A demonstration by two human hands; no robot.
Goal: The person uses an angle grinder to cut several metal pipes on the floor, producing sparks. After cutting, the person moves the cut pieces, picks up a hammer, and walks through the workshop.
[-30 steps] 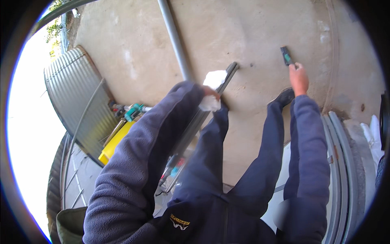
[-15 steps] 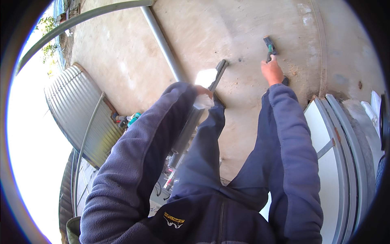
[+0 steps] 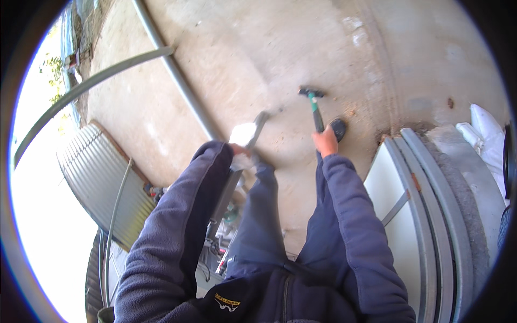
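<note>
My right hand (image 3: pixel 325 141) is closed around the black grip of a hammer (image 3: pixel 315 105). Its dark head is farthest from me, above the concrete, and the shaft has a green band. To the left, my left hand (image 3: pixel 240 150) lies at a long grey bar (image 3: pixel 260 127), beside a glaring white piece (image 3: pixel 243 134) whose details are washed out. Pale, see-through material (image 3: pixel 243 162) hangs just below that hand. Its fingers look curled, but glare and the sleeve hide what they grip.
A grey pole (image 3: pixel 183 89) lies across the floor, with a curved grey tube (image 3: pixel 97 81) near it. Corrugated metal (image 3: pixel 105 180) stands at left. White panels with grey frames (image 3: pixel 396 196) stack at right, near white sacks (image 3: pixel 484 129). My shoe (image 3: pixel 337 129) is beside the hammer.
The hammer has swung leftward and closer to me, its head now turned crosswise. My left hand appears lower and farther left, while the whole view has shifted too.
</note>
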